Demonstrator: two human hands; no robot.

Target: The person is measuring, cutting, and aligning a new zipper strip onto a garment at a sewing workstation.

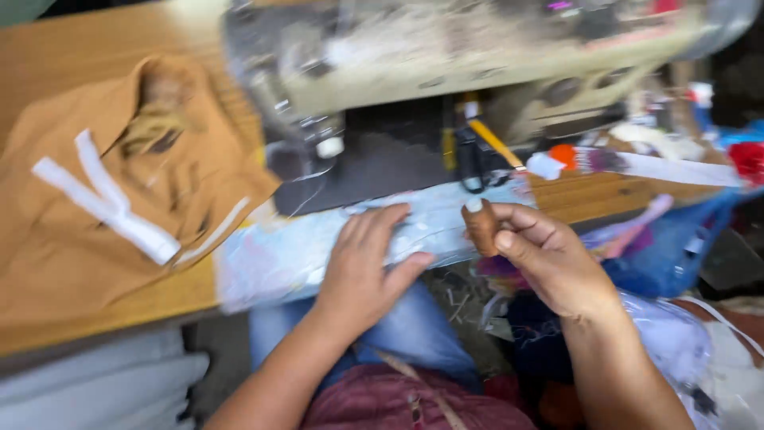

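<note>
Resting flat with fingers spread, the left hand [362, 267] pressed on a clear plastic bag [302, 251] at the tabletop [64, 48] edge. The right hand [541, 255] pinched a brown thread spool [481, 225] just beside it. Tan fabric [72, 247] with white strips [107, 199] lay left of the sewing machine [446, 56].

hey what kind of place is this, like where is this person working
Most likely a sewing or tailoring workshop. A sewing machine sits on a wooden table, tan fabric with white strips lies beside it, and the right hand holds a brown thread spool.
</note>
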